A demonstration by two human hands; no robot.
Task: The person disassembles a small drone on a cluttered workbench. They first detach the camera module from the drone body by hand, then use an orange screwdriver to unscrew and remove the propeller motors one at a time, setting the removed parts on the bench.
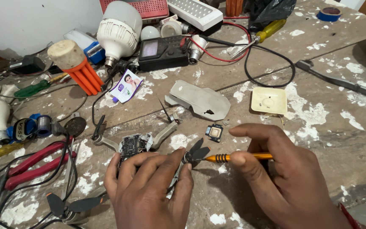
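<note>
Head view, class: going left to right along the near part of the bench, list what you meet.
Red-handled pliers → left hand → small drone frame → black propeller → orange screwdriver → right hand.

A wooden workbench (pixel 327 140) is grey-brown, blotched with white paint. The right hand (pixel 284 178) holds a screwdriver (pixel 238 157) with an orange shaft and black grip bands. The left hand (pixel 149 191) holds a small drone (pixel 134 144), pale grey with a black circuit board and black propellers. Pliers (pixel 34 163) have red handles. A large bulb (pixel 117 27) is white. A tape roll (pixel 330 13) is blue.
</note>
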